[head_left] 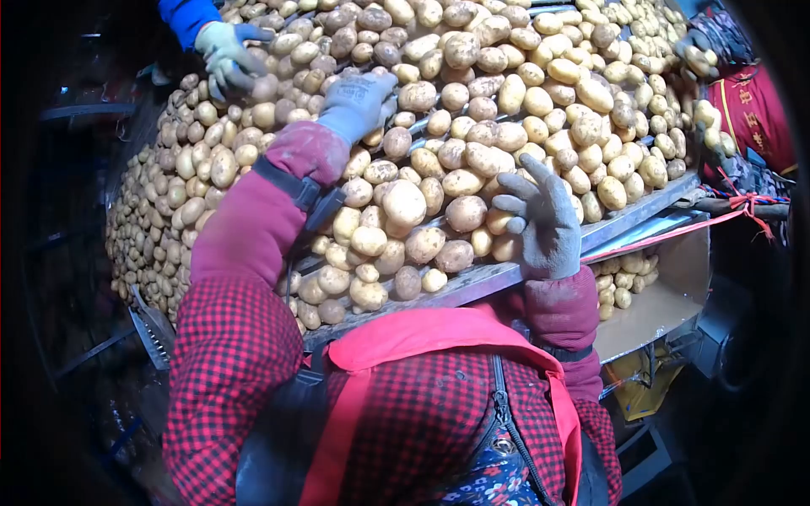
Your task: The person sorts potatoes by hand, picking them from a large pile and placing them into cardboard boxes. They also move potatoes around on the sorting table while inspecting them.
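Observation:
A thick spread of potatoes (462, 214) covers the slatted table in front of me. My left hand (359, 103), in a grey-blue glove, reaches far in over the potatoes. Its back faces up and its fingers curl down; what is under them, if anything, is hidden. Closer to the table's front edge, my right hand (547, 218) wears a grey glove. Its fingers are spread and slightly bent, beside several potatoes, with nothing visibly held.
A metal rail (498, 277) edges the table. Below it on the right, a box (666, 295) holds more potatoes. Another person's gloved hand (226, 57) works at upper left. A person in a red apron (753, 114) stands at right, a hand holding a potato. Pink string (742, 202) is tied there.

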Demonstrator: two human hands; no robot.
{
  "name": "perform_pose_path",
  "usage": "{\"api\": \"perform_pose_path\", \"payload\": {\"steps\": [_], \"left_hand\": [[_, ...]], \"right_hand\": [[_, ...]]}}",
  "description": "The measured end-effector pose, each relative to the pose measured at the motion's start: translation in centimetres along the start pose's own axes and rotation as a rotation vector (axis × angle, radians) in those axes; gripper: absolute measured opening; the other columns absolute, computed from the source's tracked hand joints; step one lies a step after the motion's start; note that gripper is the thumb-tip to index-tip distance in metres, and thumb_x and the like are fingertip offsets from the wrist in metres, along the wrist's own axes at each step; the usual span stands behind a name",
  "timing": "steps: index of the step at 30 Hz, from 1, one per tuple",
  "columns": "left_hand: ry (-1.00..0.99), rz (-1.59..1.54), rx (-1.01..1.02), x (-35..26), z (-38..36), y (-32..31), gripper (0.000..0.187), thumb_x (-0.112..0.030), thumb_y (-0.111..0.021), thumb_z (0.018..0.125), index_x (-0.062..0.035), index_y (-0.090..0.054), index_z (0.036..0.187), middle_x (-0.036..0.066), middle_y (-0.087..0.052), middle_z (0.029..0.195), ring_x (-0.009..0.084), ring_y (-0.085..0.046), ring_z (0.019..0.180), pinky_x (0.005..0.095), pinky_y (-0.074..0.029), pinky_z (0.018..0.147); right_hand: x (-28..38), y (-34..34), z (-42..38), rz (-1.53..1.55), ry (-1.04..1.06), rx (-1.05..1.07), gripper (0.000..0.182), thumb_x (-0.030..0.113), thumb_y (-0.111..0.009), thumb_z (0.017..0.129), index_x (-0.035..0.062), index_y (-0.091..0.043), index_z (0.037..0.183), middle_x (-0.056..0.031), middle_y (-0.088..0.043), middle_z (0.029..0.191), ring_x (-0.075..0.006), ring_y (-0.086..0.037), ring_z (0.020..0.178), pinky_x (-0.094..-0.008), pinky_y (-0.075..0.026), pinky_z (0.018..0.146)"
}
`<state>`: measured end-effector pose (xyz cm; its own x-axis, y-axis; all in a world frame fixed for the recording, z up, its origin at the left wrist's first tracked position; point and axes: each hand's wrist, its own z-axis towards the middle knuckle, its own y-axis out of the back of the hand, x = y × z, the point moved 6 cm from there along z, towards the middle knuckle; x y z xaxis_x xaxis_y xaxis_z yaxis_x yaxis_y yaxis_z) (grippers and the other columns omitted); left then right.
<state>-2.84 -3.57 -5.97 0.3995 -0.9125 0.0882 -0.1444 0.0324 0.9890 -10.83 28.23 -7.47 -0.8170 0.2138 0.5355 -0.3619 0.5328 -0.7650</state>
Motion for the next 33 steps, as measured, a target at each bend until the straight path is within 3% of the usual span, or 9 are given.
{"api": "perform_pose_path", "payload": {"steps": [9,11,13,15,16,19,22,26,33], "left_hand": [[0.165,-0.199,0.145,1.2,0.7,1.6,0.031,-0.039,-0.067,0.091,-0.0155,-0.070,0.111,0.016,-0.074,0.108,0.0390,-0.068,0.105,0.0504,-0.053,0.090],[0.186,-0.233,0.066,1.0,-0.1,2.5,0.026,-0.034,-0.072,0.092,-0.0142,-0.074,0.110,0.013,-0.076,0.102,0.0287,-0.072,0.100,0.0415,-0.056,0.088],[0.212,-0.912,0.052,0.0,-1.6,3.3,0.027,-0.027,-0.073,0.095,-0.0127,-0.072,0.118,0.006,-0.077,0.101,0.0173,-0.072,0.091,0.0351,-0.057,0.083],[0.010,-1.405,0.061,-3.7,-3.1,5.0,0.030,-0.022,-0.075,0.097,-0.0104,-0.071,0.124,0.001,-0.075,0.102,0.0103,-0.068,0.092,0.0285,-0.056,0.082],[-0.117,-1.475,0.136,-5.5,-3.8,6.5,0.030,-0.020,-0.072,0.099,-0.0077,-0.069,0.127,0.001,-0.074,0.104,0.0117,-0.068,0.095,0.0285,-0.055,0.085],[-0.194,-1.075,0.002,-7.1,-5.0,9.7,0.046,-0.029,-0.077,0.095,-0.0074,-0.066,0.134,0.003,-0.075,0.107,0.0144,-0.068,0.095,0.0307,-0.055,0.087],[0.074,-0.470,-0.024,-3.3,-3.6,7.5,0.075,-0.059,-0.073,0.087,-0.0104,-0.059,0.142,0.017,-0.074,0.109,0.0292,-0.073,0.097,0.0393,-0.055,0.088],[0.159,-0.155,0.173,-3.1,-2.5,3.0,0.082,-0.048,-0.071,0.089,-0.0121,-0.040,0.156,0.024,-0.072,0.113,0.0411,-0.070,0.105,0.0481,-0.054,0.092],[0.147,-0.191,0.184,-3.8,-1.1,1.1,0.085,-0.044,-0.068,0.090,-0.0078,-0.032,0.158,0.027,-0.071,0.115,0.0414,-0.069,0.108,0.0507,-0.053,0.093]], "right_hand": [[0.3,-1.0,-1.0,-0.200,0.081,0.005,0.049,0.022,-0.049,0.108,0.0068,-0.042,0.154,-0.0191,-0.061,0.135,-0.0202,-0.068,0.104,-0.0241,-0.054,0.076],[1.7,-3.1,-2.3,-0.555,0.566,0.248,0.050,0.012,-0.046,0.107,0.0066,-0.040,0.156,-0.0200,-0.059,0.140,-0.0207,-0.067,0.109,-0.0247,-0.055,0.079],[2.2,-3.8,-2.3,-0.478,0.413,0.199,0.051,0.021,-0.048,0.108,0.0082,-0.039,0.157,-0.0206,-0.055,0.144,-0.0233,-0.067,0.112,-0.0265,-0.056,0.081],[0.6,-4.4,-0.6,0.149,-0.034,0.153,0.056,0.034,-0.051,0.109,0.0102,-0.038,0.158,-0.0210,-0.054,0.145,-0.0267,-0.067,0.113,-0.0300,-0.058,0.082],[-0.1,-4.7,0.3,0.123,-0.074,0.137,0.061,0.046,-0.051,0.108,0.0115,-0.039,0.157,-0.0204,-0.054,0.145,-0.0296,-0.066,0.114,-0.0329,-0.057,0.081],[-1.2,-5.8,1.6,0.135,-0.033,0.121,0.060,0.046,-0.052,0.107,0.0108,-0.043,0.154,-0.0184,-0.058,0.140,-0.0299,-0.068,0.111,-0.0300,-0.057,0.079],[-1.6,-4.4,2.6,0.225,-0.099,0.113,0.060,0.047,-0.053,0.107,0.0092,-0.044,0.153,-0.0181,-0.061,0.136,-0.0287,-0.068,0.108,-0.0283,-0.057,0.076],[-1.6,-4.2,2.6,0.284,-0.142,0.191,0.060,0.047,-0.053,0.107,0.0074,-0.045,0.151,-0.0181,-0.062,0.135,-0.0278,-0.068,0.105,-0.0286,-0.056,0.073],[-2.2,-6.4,1.6,-0.051,-0.177,0.083,0.053,0.047,-0.061,0.102,0.0084,-0.057,0.138,-0.0158,-0.062,0.128,-0.0222,-0.068,0.092,-0.0270,-0.053,0.067]]}}
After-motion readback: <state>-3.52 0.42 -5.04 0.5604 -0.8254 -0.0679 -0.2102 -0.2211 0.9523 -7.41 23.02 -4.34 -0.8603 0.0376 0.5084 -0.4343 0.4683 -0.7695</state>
